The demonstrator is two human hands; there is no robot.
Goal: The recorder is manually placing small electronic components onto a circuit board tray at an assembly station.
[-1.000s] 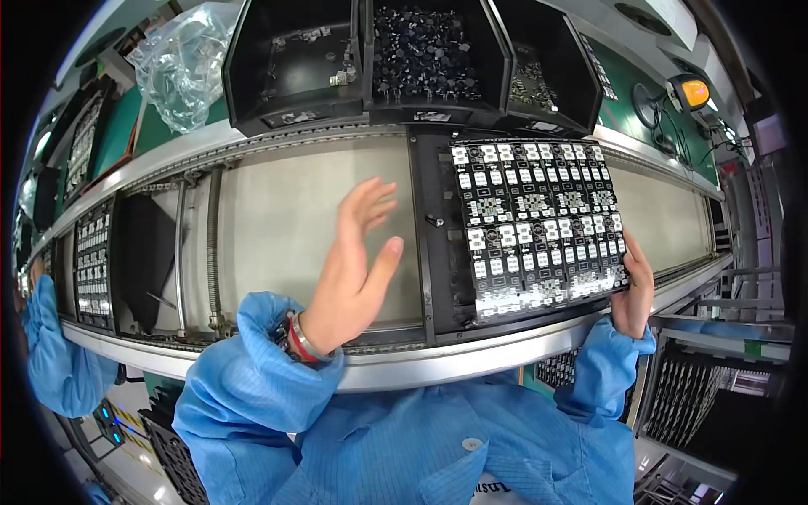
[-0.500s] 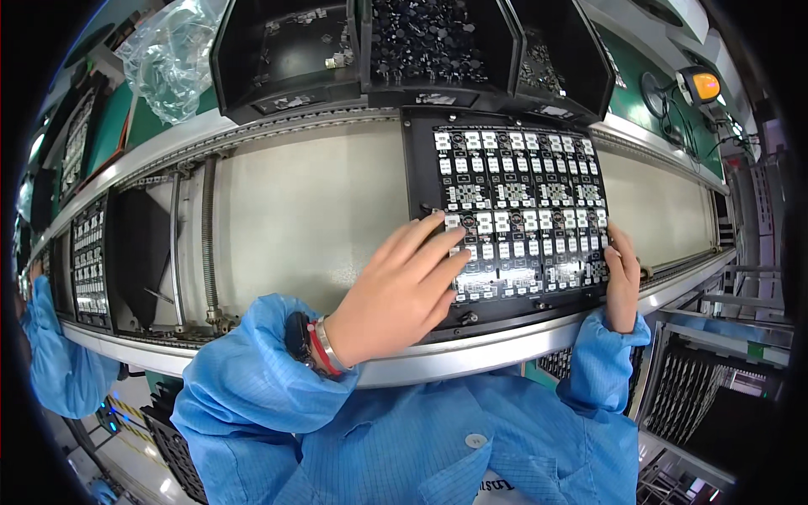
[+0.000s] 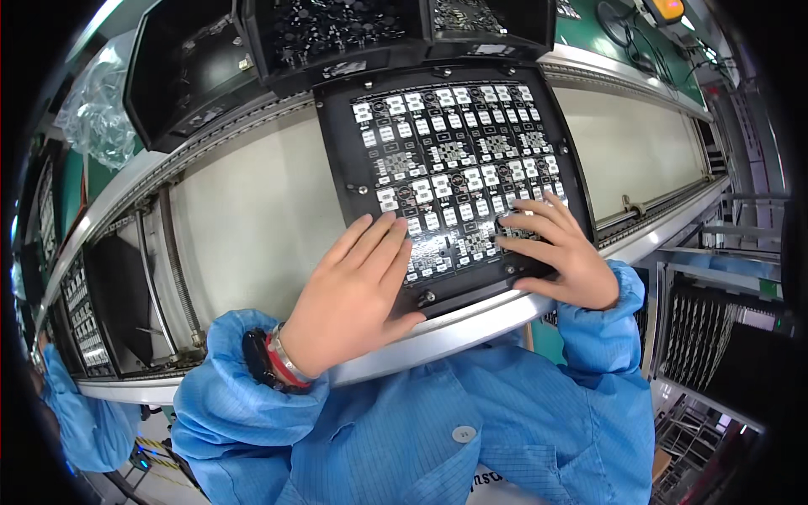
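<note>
A black carrier tray (image 3: 341,160) rests across the conveyor rails in front of me. In it lies a black circuit board panel (image 3: 459,168) covered with white component pads. My left hand (image 3: 349,286) is open over the tray's near left corner, its fingers stretched toward the panel's lower left edge. My right hand (image 3: 560,252) is open with spread, bent fingers over the panel's lower right part. Its fingertips hide some of the pads there. Neither hand holds anything; whether the fingertips press on the board I cannot tell.
Behind the tray stand three black bins: a left one (image 3: 189,76) with few parts, a middle one (image 3: 337,34) full of dark round parts, and a right one (image 3: 471,21) with small metal parts. A clear plastic bag (image 3: 101,101) lies far left. A co-worker's blue sleeve (image 3: 88,412) shows at left.
My right hand has left the tray's right edge and moved onto the panel, fingers spread. My left hand has slid back toward the near left corner. The whole view has shifted and turned.
</note>
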